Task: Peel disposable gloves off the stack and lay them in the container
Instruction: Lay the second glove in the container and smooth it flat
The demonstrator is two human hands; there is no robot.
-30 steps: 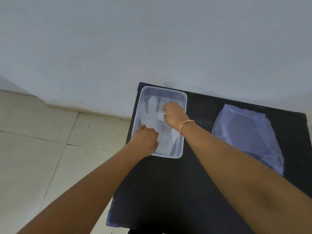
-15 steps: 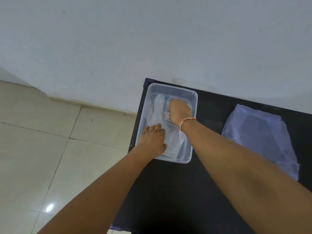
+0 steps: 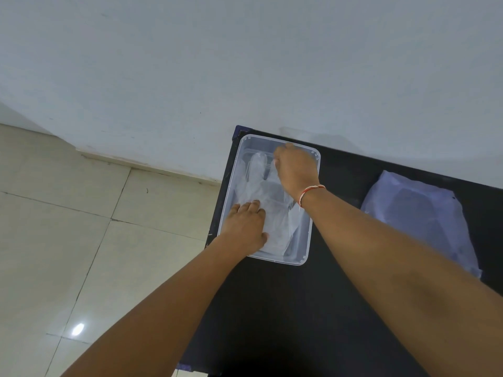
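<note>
A clear plastic container (image 3: pixel 306 253) stands on the far left corner of a black table (image 3: pixel 285 308). A thin translucent glove (image 3: pixel 272 210) lies flat inside it, fingers pointing away from me. My left hand (image 3: pixel 245 227) rests flat on the glove's cuff end at the near left of the container, fingers spread. My right hand (image 3: pixel 295 168) is over the far end of the container with its fingers curled down onto the glove's fingers; whether it pinches the film is hidden. The stack of translucent gloves (image 3: pixel 419 216) lies on the table to the right.
A white wall (image 3: pixel 245 63) runs just behind the table. Beige floor tiles (image 3: pixel 68 240) lie below the table's left edge. A red and white thread band (image 3: pixel 310 193) circles my right wrist.
My right hand has slid further toward the far end of the container over the glove. My left hand has flattened on the near part of the glove. The view shifted slightly.
</note>
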